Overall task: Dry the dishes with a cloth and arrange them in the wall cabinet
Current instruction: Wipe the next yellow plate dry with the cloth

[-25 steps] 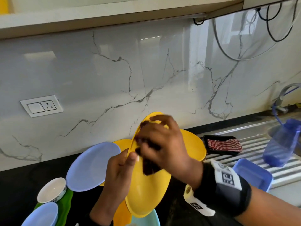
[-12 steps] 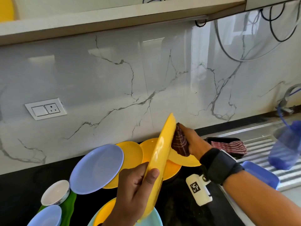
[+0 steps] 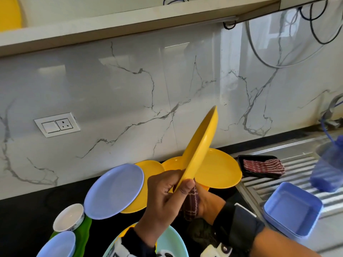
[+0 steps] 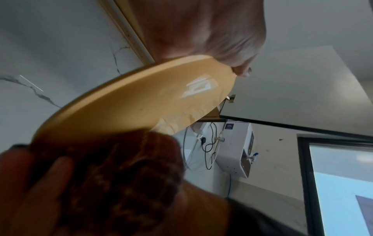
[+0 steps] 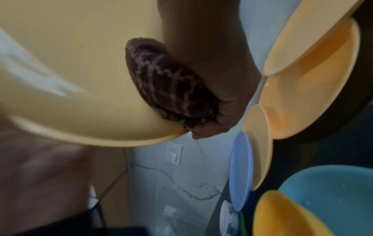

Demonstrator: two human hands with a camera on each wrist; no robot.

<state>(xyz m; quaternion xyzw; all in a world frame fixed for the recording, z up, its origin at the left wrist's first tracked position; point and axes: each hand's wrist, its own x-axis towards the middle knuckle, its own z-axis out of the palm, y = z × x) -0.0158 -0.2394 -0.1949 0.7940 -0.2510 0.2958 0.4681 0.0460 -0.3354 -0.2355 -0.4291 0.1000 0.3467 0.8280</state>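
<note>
- Yellow plate (image 3: 199, 147) is up off the bench, held almost edge-on and tilted, top rim pointing at the marble backsplash (image 3: 130, 89).
- Left hand (image 3: 163, 199): grip clamped on the plate's lower rim, thumb on the near face, fingers curled round the far side.
- Right hand (image 3: 207, 201): grip closed on a bunched dark red checked cloth (image 3: 192, 203), pressing it against the plate's right-hand face near the lower edge. Right wrist view shows the cloth (image 5: 171, 86) flat on the plate's surface (image 5: 80, 71), close to the rim.
- Left wrist view is blurred; plate (image 4: 141, 99) and cloth (image 4: 121, 167) are readable, finger detail is not.
- On the black bench (image 3: 27, 219) right behind the held plate: more yellow plates (image 3: 220, 169) overlapping, one lavender plate (image 3: 115, 190) leaning over a yellow one.
- Left front: small white bowl (image 3: 68, 217) on a green item (image 3: 84, 230), lavender bowl (image 3: 57, 244) at the frame edge.
- Below the hands: light teal plate (image 3: 172, 243), mostly covered by the left arm.
- Right side: steel drainboard (image 3: 297, 164) carrying a black tray (image 3: 259, 175) with a red-and-white striped cloth (image 3: 263, 166) in it, plus stacked lavender square containers (image 3: 293, 208).
- Far right edge: blurred blue translucent item (image 3: 328, 171) under the tap; can't tell what it is.
- Wall cabinet's bottom edge (image 3: 130, 21) runs across the top; a yellow plate (image 3: 9, 13) shows inside at far left.
- Switch and socket plate (image 3: 56, 124) on the backsplash, left.
</note>
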